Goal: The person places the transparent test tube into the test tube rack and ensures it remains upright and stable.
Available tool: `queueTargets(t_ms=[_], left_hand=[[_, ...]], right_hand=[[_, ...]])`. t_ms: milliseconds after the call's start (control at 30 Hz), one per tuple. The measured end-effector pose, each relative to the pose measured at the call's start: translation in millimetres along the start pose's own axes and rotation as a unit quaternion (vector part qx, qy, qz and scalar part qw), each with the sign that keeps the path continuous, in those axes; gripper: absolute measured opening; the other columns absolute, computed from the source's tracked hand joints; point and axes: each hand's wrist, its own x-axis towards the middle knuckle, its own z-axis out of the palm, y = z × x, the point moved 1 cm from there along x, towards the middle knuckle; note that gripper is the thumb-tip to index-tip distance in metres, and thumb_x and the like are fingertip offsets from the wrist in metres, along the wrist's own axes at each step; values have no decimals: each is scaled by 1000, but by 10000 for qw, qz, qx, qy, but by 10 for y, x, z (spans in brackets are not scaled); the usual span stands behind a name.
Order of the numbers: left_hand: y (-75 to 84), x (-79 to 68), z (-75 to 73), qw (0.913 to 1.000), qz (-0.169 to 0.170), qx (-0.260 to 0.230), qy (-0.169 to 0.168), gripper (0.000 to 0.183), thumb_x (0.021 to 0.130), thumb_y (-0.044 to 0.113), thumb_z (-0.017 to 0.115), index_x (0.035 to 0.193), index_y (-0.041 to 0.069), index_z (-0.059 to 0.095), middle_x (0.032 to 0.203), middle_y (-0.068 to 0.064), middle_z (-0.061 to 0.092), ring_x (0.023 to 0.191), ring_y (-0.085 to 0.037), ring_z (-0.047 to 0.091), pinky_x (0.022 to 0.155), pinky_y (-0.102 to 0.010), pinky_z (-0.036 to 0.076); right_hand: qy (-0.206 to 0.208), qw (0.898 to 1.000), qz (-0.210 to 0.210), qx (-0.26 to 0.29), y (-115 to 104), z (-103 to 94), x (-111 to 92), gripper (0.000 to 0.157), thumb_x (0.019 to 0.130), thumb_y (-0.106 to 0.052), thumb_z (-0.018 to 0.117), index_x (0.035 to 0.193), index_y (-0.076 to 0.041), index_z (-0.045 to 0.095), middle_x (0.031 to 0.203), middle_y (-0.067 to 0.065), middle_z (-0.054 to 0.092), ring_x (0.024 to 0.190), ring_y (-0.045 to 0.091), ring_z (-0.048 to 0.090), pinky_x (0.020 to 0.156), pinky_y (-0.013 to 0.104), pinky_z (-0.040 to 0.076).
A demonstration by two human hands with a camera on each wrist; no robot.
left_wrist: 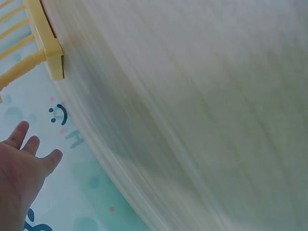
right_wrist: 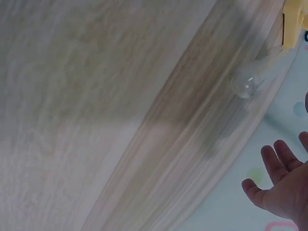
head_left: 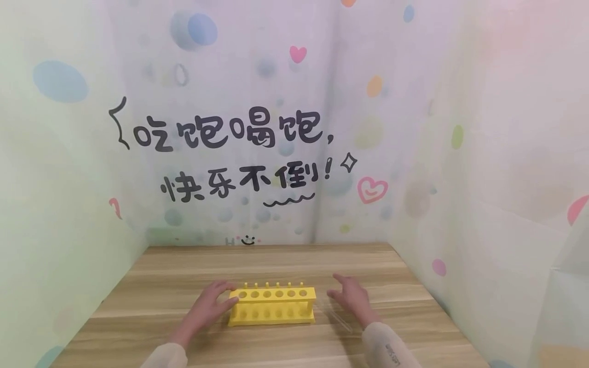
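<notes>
A yellow test tube rack (head_left: pixel 271 295) with a row of round holes and short pegs behind them stands on the wooden table. My left hand (head_left: pixel 209 306) is at the rack's left end, its thumb and forefinger against or just beside the top bar. Its other fingers are spread in the left wrist view, where the rack's end (left_wrist: pixel 43 38) shows. On the table right of the rack lies a clear test tube (head_left: pixel 339 321), its rounded end (right_wrist: pixel 246 84) plain in the right wrist view. My right hand (head_left: pixel 352 296) hovers near the tube, fingers spread, holding nothing.
The wooden table (head_left: pixel 184 271) runs back to a curtain-like backdrop (head_left: pixel 257 66) with dark lettering and coloured dots. Similar patterned sheets hang on the left (head_left: pixel 55 179) and right (head_left: pixel 497 179).
</notes>
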Motion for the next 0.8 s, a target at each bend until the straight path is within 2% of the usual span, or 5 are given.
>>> queueTargets(t_ms=[300,500,800], left_hand=[[-40,-18,17,9996,-179,-177,-92,48,94,41,66,129,9,63,148,-27,40,136,-52,33,107,-71,26],[-35,-32,15,9994,-216,-229,-113,49,94,43,66,130,9,62,148,-27,40,136,-51,33,108,-71,25],[-10,-37,8,9995,-173,-256,-66,49,94,42,66,130,9,62,147,-27,43,136,-50,34,108,-70,26]], right_hand=[[-215,9995,72,199,-72,122,-11,48,88,-26,74,128,-3,63,128,21,62,115,43,57,98,67,40],[-371,9988,213,254,-133,214,-52,47,86,-27,75,125,-4,65,124,20,64,113,43,59,98,72,34],[-490,9985,234,-64,-198,260,-28,41,86,-25,75,121,-4,67,111,19,70,103,39,64,93,71,39]])
